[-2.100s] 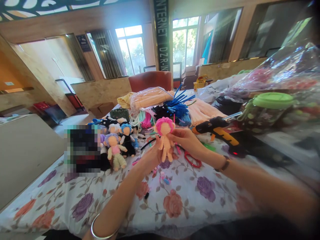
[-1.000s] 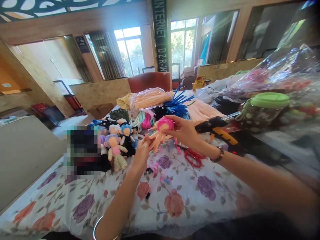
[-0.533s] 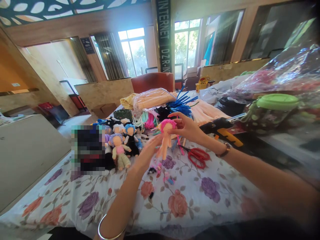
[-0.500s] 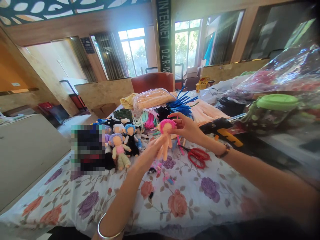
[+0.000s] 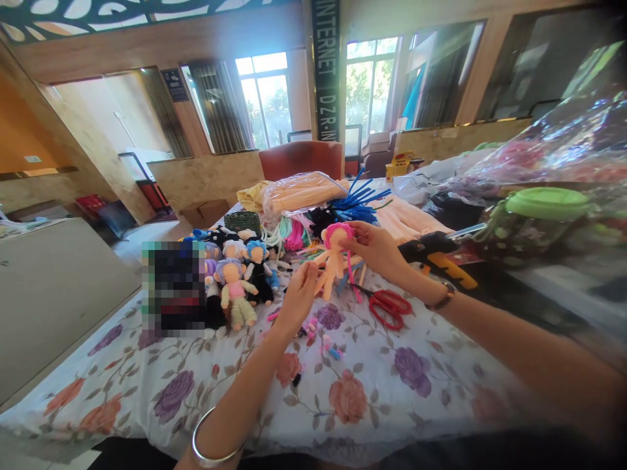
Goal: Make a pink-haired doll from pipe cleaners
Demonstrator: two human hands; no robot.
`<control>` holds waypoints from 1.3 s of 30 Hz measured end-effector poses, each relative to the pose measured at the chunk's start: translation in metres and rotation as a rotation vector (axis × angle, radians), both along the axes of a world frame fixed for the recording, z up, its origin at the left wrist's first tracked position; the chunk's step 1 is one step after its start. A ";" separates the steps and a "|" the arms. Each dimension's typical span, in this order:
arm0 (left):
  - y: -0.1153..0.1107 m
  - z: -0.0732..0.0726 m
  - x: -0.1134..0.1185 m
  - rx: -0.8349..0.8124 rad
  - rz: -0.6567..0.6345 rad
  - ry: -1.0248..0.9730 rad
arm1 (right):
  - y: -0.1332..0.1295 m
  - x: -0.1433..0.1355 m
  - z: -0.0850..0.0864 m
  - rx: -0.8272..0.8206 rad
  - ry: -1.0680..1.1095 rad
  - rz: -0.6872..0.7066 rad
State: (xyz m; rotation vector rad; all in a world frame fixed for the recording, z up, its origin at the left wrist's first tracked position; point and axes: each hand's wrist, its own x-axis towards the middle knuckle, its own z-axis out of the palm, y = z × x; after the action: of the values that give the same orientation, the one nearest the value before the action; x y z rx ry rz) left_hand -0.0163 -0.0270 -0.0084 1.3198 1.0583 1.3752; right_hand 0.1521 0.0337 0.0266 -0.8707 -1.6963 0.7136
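Observation:
A peach-coloured doll (image 5: 335,262) with bright pink hair is held up over the table, its legs hanging down. My right hand (image 5: 376,249) grips it by the side of the head, thumb and fingers closed. At the doll's left side, my left hand (image 5: 300,292) has its fingers closed on what looks like a limb; the exact grip is partly hidden. Below and to the right lie scissors (image 5: 389,308) with red handles. Pink and blue scraps (image 5: 332,351) are scattered on the cloth beneath my hands.
Several finished dolls (image 5: 235,294) stand in a cluster at left. Behind are blue fuzzy stems (image 5: 360,199) and a plastic-wrapped peach bundle (image 5: 304,192). A black and orange glue gun (image 5: 431,248) and a green-lidded jar (image 5: 543,205) are at right. The flowered tablecloth (image 5: 220,398) covers the table.
The doll has shifted slightly right and up and is tilted. My left hand has moved off the front of its body to its side. My right hand still holds the head.

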 end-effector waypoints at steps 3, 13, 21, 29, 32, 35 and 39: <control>0.003 -0.002 -0.002 0.082 0.171 0.124 | 0.003 0.001 -0.003 -0.012 0.018 0.008; 0.008 0.000 -0.015 -0.051 0.466 -0.169 | 0.008 0.006 0.004 -0.030 0.088 -0.013; 0.004 0.000 -0.009 0.044 0.149 0.050 | 0.002 -0.001 -0.001 -0.056 0.076 0.050; 0.003 0.000 -0.025 0.050 0.469 0.402 | 0.010 0.011 0.015 0.039 0.098 -0.129; 0.000 0.002 -0.028 0.047 0.544 0.499 | 0.015 0.022 0.024 0.073 0.134 -0.198; -0.002 0.007 -0.024 0.112 0.479 0.467 | 0.015 0.028 0.028 0.060 0.131 -0.174; -0.001 0.012 -0.011 0.009 0.173 0.132 | 0.006 0.021 0.021 -0.035 0.050 -0.040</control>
State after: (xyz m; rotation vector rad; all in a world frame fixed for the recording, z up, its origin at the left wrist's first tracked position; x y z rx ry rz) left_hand -0.0275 -0.0282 0.0035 1.3668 1.2823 1.4360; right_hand 0.1727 0.0398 0.0480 -0.9016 -1.6223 0.7340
